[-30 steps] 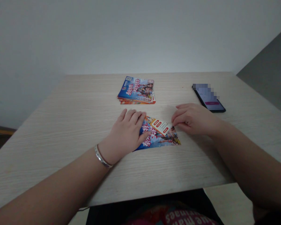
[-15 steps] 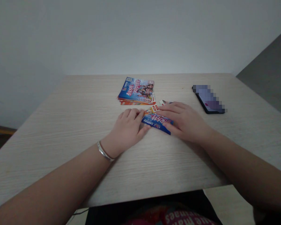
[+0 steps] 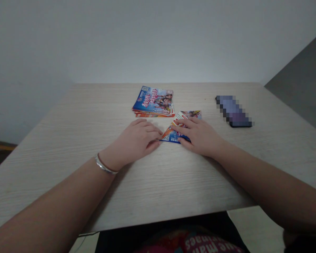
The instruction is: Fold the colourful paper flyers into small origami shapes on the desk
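Note:
A folded paper flyer, blue with orange, white and photo-printed parts, lies on the table in front of me. My left hand, with a silver bangle at its wrist, has its thumb and forefinger closed at the flyer's left corner. Across the flyer's middle and right side rests my right hand, its fingers spread flat and covering part of the print. Just behind, a stack of similar flyers shows a blue cover on top and orange edges below.
At the right lies a smartphone, its screen blurred out. Everything rests on a pale wood-grain table that meets a white wall at the back. The table's near edge runs just above my lap.
The flyer has turned, so its lower edge runs nearly level, and more of its photo corner shows. My left hand has shifted left toward its corner; my right hand has moved slightly left.

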`<state>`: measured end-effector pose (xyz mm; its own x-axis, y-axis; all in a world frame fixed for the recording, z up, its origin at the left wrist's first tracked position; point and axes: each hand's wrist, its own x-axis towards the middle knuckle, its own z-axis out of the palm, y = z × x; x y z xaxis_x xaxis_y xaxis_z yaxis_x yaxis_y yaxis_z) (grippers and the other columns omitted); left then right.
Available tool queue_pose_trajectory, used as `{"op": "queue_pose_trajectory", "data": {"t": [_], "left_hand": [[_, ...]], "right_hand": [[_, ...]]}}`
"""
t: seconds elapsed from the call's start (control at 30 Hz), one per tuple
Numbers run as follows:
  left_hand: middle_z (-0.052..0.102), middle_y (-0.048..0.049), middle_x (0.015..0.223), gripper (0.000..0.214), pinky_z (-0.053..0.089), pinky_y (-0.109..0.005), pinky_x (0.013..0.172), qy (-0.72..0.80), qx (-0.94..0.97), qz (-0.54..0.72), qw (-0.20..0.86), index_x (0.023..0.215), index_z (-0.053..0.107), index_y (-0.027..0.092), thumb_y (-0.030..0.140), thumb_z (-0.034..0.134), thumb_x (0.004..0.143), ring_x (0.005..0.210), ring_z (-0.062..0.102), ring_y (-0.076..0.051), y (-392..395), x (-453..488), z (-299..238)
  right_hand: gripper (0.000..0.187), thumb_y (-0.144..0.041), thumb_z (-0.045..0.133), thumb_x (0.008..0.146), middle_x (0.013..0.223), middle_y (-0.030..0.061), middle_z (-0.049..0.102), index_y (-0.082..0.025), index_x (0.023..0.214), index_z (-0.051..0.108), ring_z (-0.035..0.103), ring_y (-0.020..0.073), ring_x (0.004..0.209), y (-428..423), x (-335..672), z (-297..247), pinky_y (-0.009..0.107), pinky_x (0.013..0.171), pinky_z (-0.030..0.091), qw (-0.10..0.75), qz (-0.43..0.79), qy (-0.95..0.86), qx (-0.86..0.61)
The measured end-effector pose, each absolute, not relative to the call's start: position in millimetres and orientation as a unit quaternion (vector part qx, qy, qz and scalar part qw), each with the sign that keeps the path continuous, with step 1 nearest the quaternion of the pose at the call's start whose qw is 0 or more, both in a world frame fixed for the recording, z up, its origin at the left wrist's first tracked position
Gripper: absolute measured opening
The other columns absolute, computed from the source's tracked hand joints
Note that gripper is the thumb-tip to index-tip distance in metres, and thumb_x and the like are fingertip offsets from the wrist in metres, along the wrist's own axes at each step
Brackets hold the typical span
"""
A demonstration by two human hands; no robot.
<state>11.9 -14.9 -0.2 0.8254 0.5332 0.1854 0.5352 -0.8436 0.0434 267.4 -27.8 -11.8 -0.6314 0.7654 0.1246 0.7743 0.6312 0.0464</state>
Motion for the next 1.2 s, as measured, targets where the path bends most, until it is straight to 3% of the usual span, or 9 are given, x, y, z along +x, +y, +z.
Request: {"op": "queue_pose_trajectory", "data": {"t": [0.2,0.33,0.47,0.63,0.73,0.93,1.2], "left_hand": [[0.073,-0.0006,0.101,0.026,0.035,-0.044,0.106,-0.262,-0.96,-0.082,0.051,0.097,0.071,0.024,0.033,0.046,0.098,0.101,0.064,-0.02,-15.2,9.7,3.5],[0.074,-0.0035,0.091,0.035,0.041,-0.043,0.1,-0.275,-0.955,-0.083,0.073,0.093,0.072,0.019,0.036,0.041,0.1,0.094,0.065,-0.021,-18.9,11.9,6.6],[0.072,-0.0086,0.108,0.033,0.047,-0.038,0.093,-0.289,-0.948,-0.123,0.052,0.107,0.07,0.016,0.035,0.044,0.099,0.099,0.064,-0.022,-21.7,15.5,2.7],[0.073,-0.004,0.113,0.032,0.043,-0.041,0.102,-0.28,-0.952,-0.11,0.055,0.111,0.071,0.021,0.032,0.044,0.1,0.106,0.064,-0.021,-19.0,13.0,-4.5],[0.075,-0.0039,0.108,0.033,0.045,-0.041,0.103,-0.285,-0.95,-0.118,0.046,0.11,0.073,0.02,0.032,0.045,0.099,0.109,0.064,-0.021,-15.0,7.8,-6.0],[0.075,-0.0041,0.107,0.033,0.048,-0.041,0.101,-0.3,-0.946,-0.119,0.034,0.106,0.074,0.02,0.032,0.044,0.098,0.106,0.065,-0.022,-10.8,4.8,-4.8],[0.07,-0.0083,0.114,0.032,0.045,-0.046,0.101,-0.295,-0.947,-0.101,0.072,0.115,0.069,0.02,0.035,0.047,0.098,0.109,0.061,-0.026,-19.0,9.7,-5.5]], "right_hand": [[0.049,-0.041,0.043,0.097,0.143,0.0116,0.055,-0.021,0.141,0.053,0.046,0.0338,0.128,-29.4,268.4,-10.6,0.05,0.106,0.038,0.045,-0.051,-0.9,-0.431],[0.048,-0.04,0.045,0.096,0.14,0.0118,0.057,-0.022,0.139,0.055,0.047,0.0341,0.128,-29.1,269.5,-10.1,0.05,0.106,0.038,0.05,-0.055,-0.896,-0.437],[0.056,-0.045,0.047,0.094,0.138,0.0153,0.058,-0.015,0.14,0.054,0.049,0.035,0.126,-30.0,266.6,-11.3,0.05,0.109,0.037,0.064,-0.052,-0.894,-0.441],[0.071,-0.052,0.057,0.087,0.146,0.0176,0.052,-0.009,0.143,0.047,0.046,0.0346,0.133,-31.5,275.8,-10.0,0.052,0.113,0.033,0.077,-0.014,-0.907,-0.413],[0.058,-0.044,0.062,0.084,0.148,0.0159,0.049,-0.012,0.133,0.055,0.048,0.0324,0.132,-31.1,287.6,-5.1,0.049,0.11,0.038,0.077,0.015,-0.919,-0.386],[0.029,-0.029,0.058,0.082,0.125,0.0154,0.067,-0.015,0.107,0.066,0.059,0.0306,0.115,-31.1,289.7,4.7,0.047,0.099,0.046,0.058,0.015,-0.937,-0.344],[0.03,-0.032,0.044,0.097,0.096,0.0076,0.075,-0.021,0.097,0.072,0.068,0.021,0.085,-39.1,284.7,11.7,0.033,0.074,0.046,0.036,0.007,-0.925,-0.379]]}}
